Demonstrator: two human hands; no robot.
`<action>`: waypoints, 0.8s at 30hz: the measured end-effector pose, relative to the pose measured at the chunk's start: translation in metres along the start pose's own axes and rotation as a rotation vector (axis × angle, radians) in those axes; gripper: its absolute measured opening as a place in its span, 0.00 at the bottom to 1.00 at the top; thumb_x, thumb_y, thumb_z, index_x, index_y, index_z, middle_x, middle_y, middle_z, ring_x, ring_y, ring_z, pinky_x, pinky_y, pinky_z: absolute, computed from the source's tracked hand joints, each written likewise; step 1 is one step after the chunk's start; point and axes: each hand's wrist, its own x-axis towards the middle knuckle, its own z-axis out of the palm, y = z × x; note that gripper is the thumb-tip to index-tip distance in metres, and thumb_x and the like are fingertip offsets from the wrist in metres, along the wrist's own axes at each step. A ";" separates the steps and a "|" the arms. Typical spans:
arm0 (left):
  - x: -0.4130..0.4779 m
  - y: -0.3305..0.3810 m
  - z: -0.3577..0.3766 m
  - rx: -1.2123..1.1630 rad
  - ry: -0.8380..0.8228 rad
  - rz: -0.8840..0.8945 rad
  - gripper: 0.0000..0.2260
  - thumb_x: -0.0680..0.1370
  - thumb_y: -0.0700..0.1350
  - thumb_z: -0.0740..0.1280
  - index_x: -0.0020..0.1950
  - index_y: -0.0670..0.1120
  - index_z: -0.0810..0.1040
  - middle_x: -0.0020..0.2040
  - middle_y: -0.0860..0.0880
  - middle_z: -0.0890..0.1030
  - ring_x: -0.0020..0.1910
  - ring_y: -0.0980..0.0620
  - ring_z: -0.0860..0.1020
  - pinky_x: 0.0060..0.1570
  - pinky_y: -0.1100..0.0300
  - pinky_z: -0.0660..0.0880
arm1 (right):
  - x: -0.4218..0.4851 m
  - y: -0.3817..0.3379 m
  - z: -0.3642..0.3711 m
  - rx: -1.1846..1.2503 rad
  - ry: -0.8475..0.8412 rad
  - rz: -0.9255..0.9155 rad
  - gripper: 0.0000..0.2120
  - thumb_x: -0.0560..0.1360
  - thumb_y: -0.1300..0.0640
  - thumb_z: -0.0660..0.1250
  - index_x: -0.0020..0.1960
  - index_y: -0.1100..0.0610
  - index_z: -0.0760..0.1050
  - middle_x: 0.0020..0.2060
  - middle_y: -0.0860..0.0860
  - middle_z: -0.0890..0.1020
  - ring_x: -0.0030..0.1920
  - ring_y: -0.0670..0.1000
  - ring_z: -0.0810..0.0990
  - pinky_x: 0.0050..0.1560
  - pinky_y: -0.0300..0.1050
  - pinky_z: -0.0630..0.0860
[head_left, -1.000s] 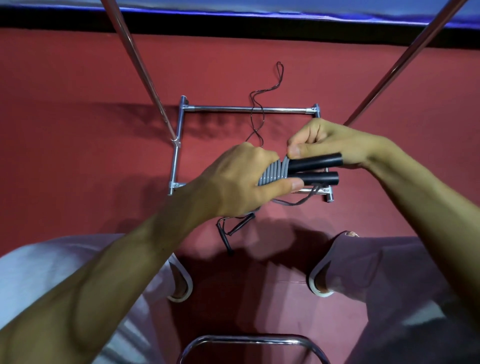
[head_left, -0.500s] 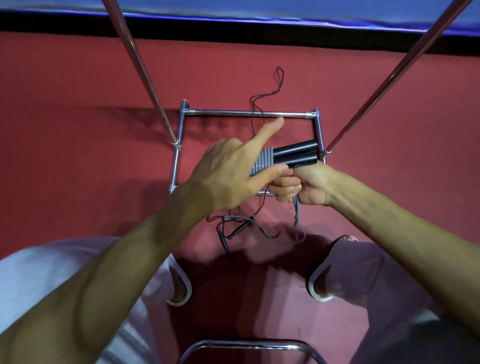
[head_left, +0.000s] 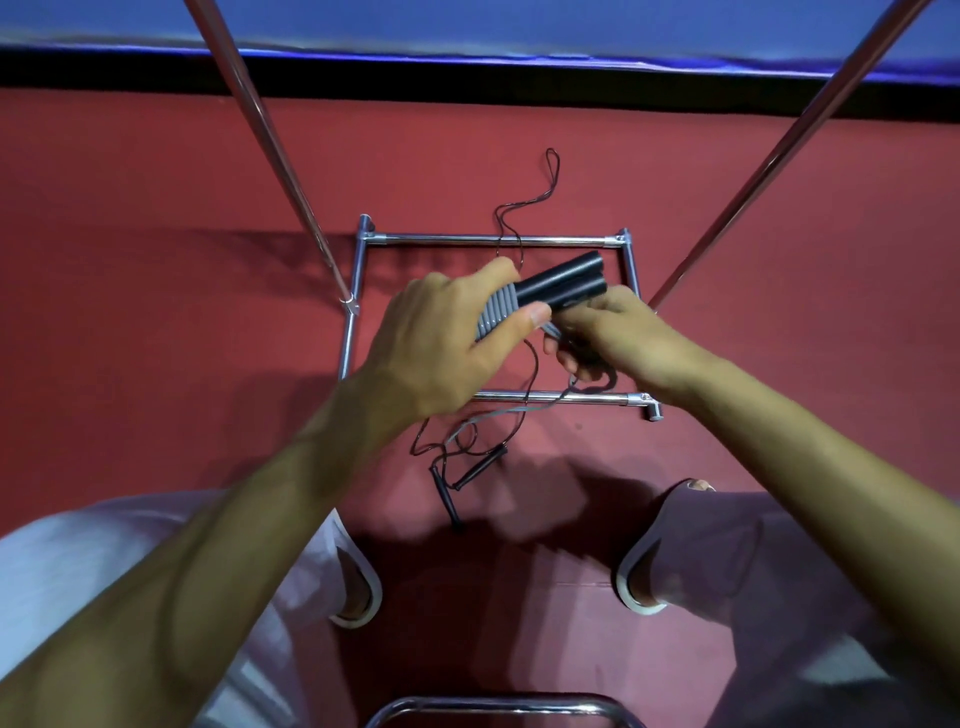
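Head view: left hand (head_left: 441, 343) grips handles (head_left: 561, 288); right hand (head_left: 618, 338) curls round half-hidden cord (head_left: 519, 409).

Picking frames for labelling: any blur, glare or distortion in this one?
Head view: handles sharp, forearms and trousers soft. Head view: glare streaks on the chrome frame, dark arm shadows on the red floor. Head view: poles splay toward the top corners, probably wide-angle.
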 end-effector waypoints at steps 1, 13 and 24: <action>0.002 -0.002 -0.001 -0.033 -0.004 -0.032 0.20 0.79 0.65 0.58 0.47 0.48 0.73 0.30 0.48 0.72 0.31 0.43 0.73 0.33 0.50 0.71 | -0.003 0.000 -0.004 -0.018 0.032 -0.053 0.17 0.83 0.55 0.63 0.38 0.60 0.76 0.28 0.54 0.77 0.26 0.51 0.73 0.28 0.43 0.67; 0.015 -0.008 0.000 -0.763 -0.031 -0.449 0.22 0.85 0.50 0.62 0.42 0.32 0.74 0.33 0.44 0.63 0.24 0.53 0.60 0.22 0.66 0.57 | -0.010 -0.001 -0.012 -0.494 0.208 -0.381 0.16 0.83 0.51 0.66 0.42 0.59 0.83 0.25 0.48 0.79 0.23 0.49 0.76 0.31 0.45 0.76; 0.016 -0.007 -0.008 -0.747 -0.039 -0.468 0.24 0.85 0.52 0.61 0.45 0.30 0.75 0.26 0.53 0.66 0.21 0.56 0.62 0.21 0.67 0.58 | -0.014 -0.008 -0.012 -0.011 0.013 -0.135 0.13 0.79 0.52 0.72 0.45 0.61 0.74 0.25 0.51 0.65 0.25 0.49 0.59 0.25 0.41 0.56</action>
